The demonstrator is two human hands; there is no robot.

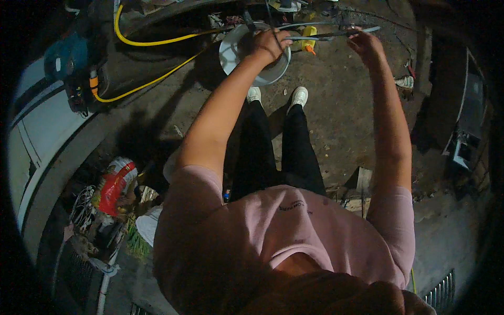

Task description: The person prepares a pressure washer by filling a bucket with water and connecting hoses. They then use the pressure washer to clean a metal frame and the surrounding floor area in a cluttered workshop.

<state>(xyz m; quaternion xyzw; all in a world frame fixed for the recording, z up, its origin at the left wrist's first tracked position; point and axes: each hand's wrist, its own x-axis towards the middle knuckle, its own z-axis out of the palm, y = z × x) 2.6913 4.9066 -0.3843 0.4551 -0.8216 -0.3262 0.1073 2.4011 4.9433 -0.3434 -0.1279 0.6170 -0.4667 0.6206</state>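
Note:
My left hand (269,45) is above a white bucket (232,59), with its fingers around a thin grey hose or rod (305,38). A dark cord (271,19) runs down across this hand. On the right, my right hand (368,44) pinches the same grey length close to its pale end (372,29). Another grey stretch arcs just beyond; whether it is the same piece I cannot tell. A yellow bottle (310,33) with an orange nozzle (310,50) sits on the ground beyond the grey length, right of the bucket. The bucket's inside is mostly dark.
A yellow hose (153,82) with an orange connector (93,83) loops at left by a teal machine (65,55). A red and white bag (116,187) lies among clutter behind my left side. My white shoes (299,96) stand on dirty ground. Red-handled pliers or a similar tool (411,71) lie at right.

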